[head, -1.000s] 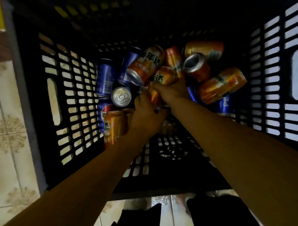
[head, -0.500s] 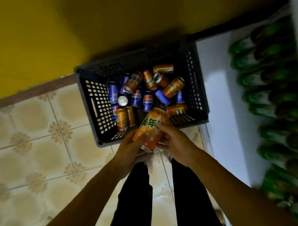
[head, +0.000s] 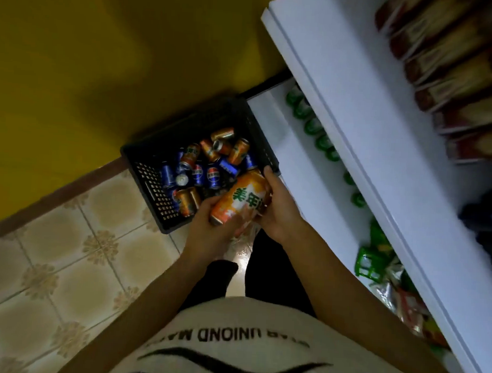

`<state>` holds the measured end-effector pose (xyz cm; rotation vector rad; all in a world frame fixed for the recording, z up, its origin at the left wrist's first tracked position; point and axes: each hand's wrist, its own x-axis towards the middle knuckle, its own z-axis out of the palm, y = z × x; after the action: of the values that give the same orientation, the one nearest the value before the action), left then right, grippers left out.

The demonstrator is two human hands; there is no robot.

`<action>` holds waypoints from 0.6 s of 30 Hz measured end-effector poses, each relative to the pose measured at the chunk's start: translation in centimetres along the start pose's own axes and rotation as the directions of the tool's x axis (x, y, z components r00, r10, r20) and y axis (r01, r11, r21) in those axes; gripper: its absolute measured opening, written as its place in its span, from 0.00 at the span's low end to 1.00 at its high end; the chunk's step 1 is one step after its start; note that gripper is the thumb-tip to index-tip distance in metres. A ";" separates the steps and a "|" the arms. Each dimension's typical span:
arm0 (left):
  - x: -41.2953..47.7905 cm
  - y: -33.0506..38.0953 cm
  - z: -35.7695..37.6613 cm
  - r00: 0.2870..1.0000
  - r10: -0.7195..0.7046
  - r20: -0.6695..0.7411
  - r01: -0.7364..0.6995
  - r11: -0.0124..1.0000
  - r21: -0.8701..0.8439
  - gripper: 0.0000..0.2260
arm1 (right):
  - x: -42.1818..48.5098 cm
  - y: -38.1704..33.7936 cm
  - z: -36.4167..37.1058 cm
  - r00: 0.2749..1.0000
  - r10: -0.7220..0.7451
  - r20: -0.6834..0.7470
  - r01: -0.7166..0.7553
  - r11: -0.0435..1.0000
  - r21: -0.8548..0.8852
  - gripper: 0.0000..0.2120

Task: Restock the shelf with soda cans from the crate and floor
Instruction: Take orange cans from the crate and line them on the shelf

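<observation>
I stand above a black plastic crate (head: 154, 188) on the tiled floor. It holds several orange cans and blue cans (head: 197, 175) lying loose. Both hands hold orange cans (head: 238, 198) in front of my waist, over the crate's near right corner. My left hand (head: 209, 232) grips the lower end of the front can from below. My right hand (head: 277, 207) wraps around the top and right side. At least one more can seems tucked behind, mostly hidden. The white shelf (head: 355, 112) runs along the right.
Green bottles (head: 315, 127) line a lower shelf level. Red and tan packets (head: 453, 68) fill the upper level, and green and mixed snack packs (head: 377, 257) lie lower right. A yellow wall (head: 104, 53) stands behind the crate. Tiled floor (head: 67, 249) spreads to the left.
My hands were down in the crate grasping cans. They have since lifted orange cans out while I stood up. The view has swung right, and the shelf now fills that side.
</observation>
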<state>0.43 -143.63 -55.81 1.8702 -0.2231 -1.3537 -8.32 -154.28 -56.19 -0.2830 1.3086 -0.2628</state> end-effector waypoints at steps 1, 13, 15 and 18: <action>-1.2 0.5 -0.6 1.000 -0.011 0.024 0.011 1.000 -0.026 0.22 | -1.8 0.4 0.1 0.999 -0.032 -0.017 0.032 0.999 0.022 0.15; -12.5 6.4 0.3 0.817 -0.148 0.557 0.493 0.681 -0.542 0.30 | -19.4 -0.4 -2.2 0.876 -0.471 -0.104 0.464 0.882 -0.079 0.17; -14.4 8.8 2.2 0.798 -0.110 0.592 0.483 0.705 -0.519 0.29 | -23.2 -1.8 -3.3 0.799 -0.589 -0.118 0.578 0.807 -0.118 0.15; -17.8 13.2 5.3 0.736 0.003 0.677 0.424 0.777 -0.464 0.28 | -29.0 -4.2 -5.5 0.643 -0.758 -0.108 0.738 0.651 -0.176 0.09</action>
<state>-7.52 -145.11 -34.45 0.8553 0.0993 -1.9432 -20.70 -148.44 -29.72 -0.9371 1.3186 -0.9470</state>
